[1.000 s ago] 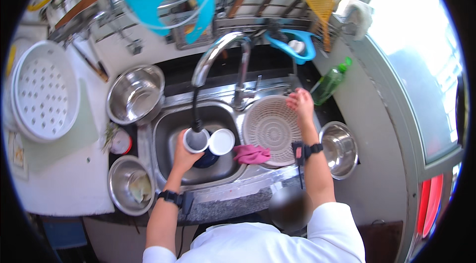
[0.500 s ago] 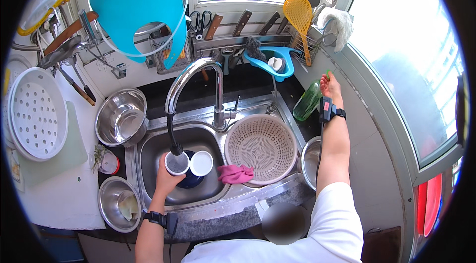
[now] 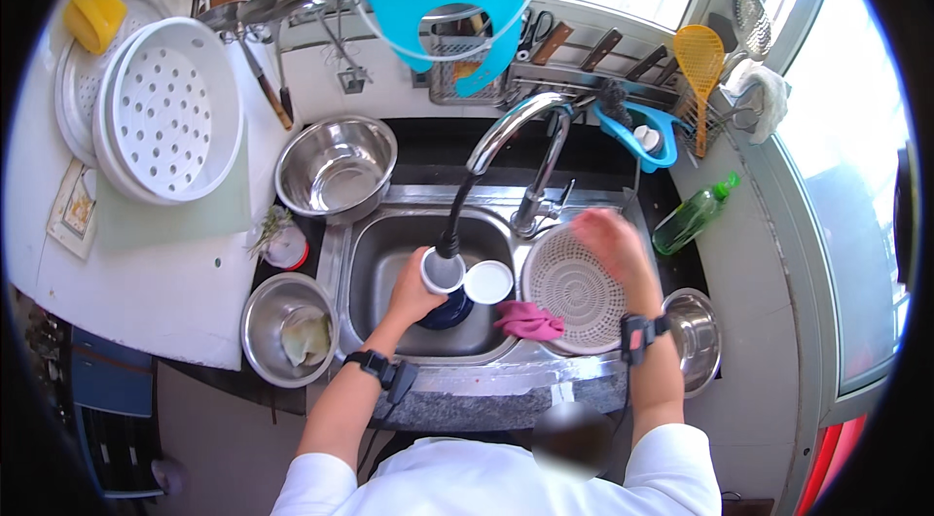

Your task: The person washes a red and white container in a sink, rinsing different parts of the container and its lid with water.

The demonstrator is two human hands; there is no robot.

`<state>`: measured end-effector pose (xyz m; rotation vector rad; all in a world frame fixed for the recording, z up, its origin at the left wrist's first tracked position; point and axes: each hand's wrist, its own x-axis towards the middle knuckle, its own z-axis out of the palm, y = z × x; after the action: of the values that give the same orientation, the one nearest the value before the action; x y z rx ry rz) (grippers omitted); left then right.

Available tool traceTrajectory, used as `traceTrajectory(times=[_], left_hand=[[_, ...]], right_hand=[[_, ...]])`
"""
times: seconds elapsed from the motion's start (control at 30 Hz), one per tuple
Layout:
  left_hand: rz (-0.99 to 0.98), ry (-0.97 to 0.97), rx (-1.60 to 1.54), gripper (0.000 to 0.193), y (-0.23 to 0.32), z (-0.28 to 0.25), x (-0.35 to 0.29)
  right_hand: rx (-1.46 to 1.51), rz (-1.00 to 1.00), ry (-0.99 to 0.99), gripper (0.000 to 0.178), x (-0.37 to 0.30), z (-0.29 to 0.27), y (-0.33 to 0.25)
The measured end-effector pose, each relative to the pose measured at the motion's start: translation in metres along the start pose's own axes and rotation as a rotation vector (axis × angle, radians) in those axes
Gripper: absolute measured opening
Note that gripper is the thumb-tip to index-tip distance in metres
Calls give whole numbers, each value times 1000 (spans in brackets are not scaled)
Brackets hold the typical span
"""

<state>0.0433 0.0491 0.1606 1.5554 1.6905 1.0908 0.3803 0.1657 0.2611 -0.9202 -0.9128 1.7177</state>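
Gripping a white cup (image 3: 445, 275) with the left hand (image 3: 413, 288), wrapping fingers around its nine o'clock side, over the sink (image 3: 372, 268) and under the black spout hose (image 3: 453, 222) at one o'clock. Probably risking a drop through loosening on smooth sides, or a knock against the hose through lifting. Pointing the mouth upward, apparently running the long axis near upright. Facing a white round piece (image 3: 489, 283) at three o'clock and a pink cloth (image 3: 528, 320) at four. Hovering the right hand (image 3: 615, 240) by the colander's (image 3: 576, 294) one o'clock side, looking empty, blurring too much for telling the grip's width.
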Motion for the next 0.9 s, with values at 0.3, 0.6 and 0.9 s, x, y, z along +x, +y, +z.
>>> traceTrajectory(times=[0.3, 0.6, 0.9], left_hand=[[46, 81, 106, 79, -10, -8, -4], [0, 61, 102, 76, 3, -11, -2], [-40, -9, 90, 94, 2, 7, 4]], right_hand=[[251, 601, -127, 38, 38, 149, 181], [93, 461, -179, 24, 47, 140, 203], [-779, 30, -102, 15, 45, 144, 206]])
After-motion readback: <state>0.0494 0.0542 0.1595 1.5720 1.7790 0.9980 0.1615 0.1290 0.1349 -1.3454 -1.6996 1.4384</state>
